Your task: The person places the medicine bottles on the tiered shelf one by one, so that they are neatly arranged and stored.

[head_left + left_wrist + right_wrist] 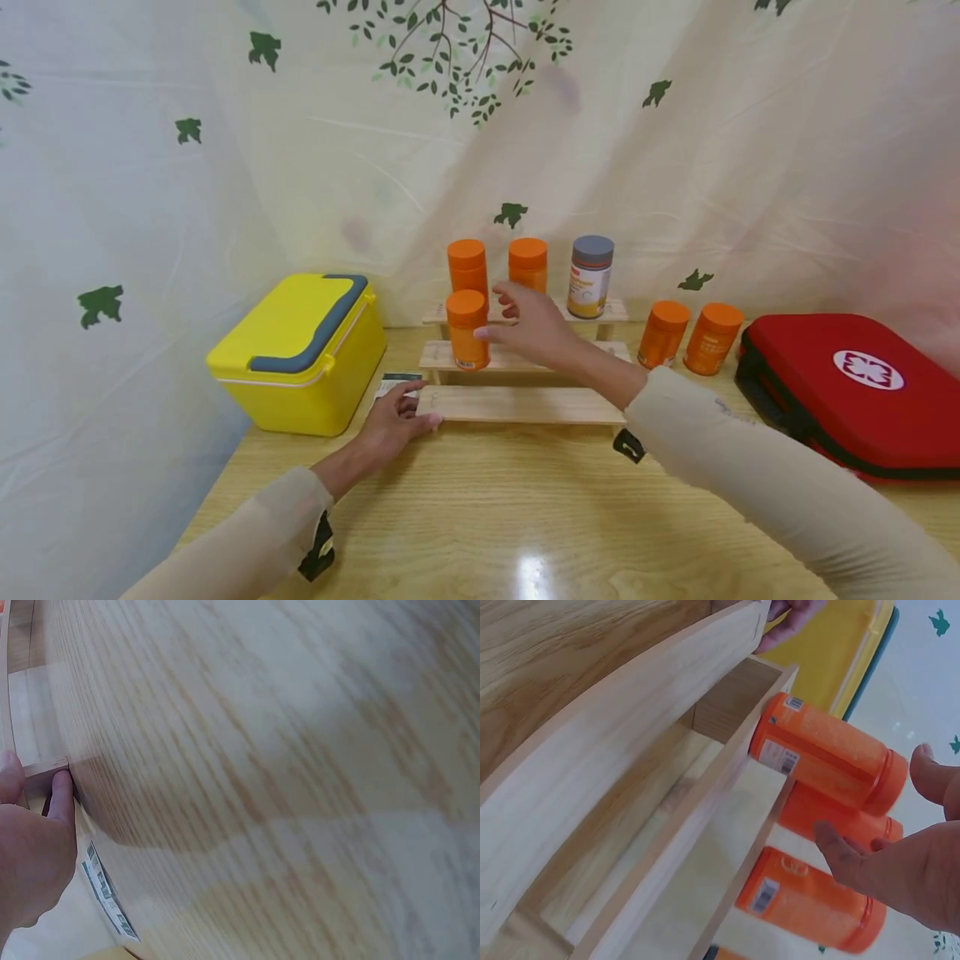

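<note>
A three-tier wooden step rack [517, 403] stands on the table. My left hand [392, 427] pinches the left end of its lowest step, thumb and fingers around the wood [46, 766]. On the middle step, at the left, an orange bottle [468, 333] stands upright. My right hand [536, 327] is beside that bottle's lid with fingers spread; in the right wrist view the hand [900, 862] appears apart from it. The top step bears two more orange bottles [467, 260] and, at the right, a grey-lidded bottle [591, 279] with a white label.
A yellow box [300, 367] with a blue-grey handle stands left of the rack. To the right are two orange bottles [663, 335] and a red zipped case [862, 400]. A small printed card [397, 382] lies behind my left hand. A patterned cloth [420, 183] hangs behind the table.
</note>
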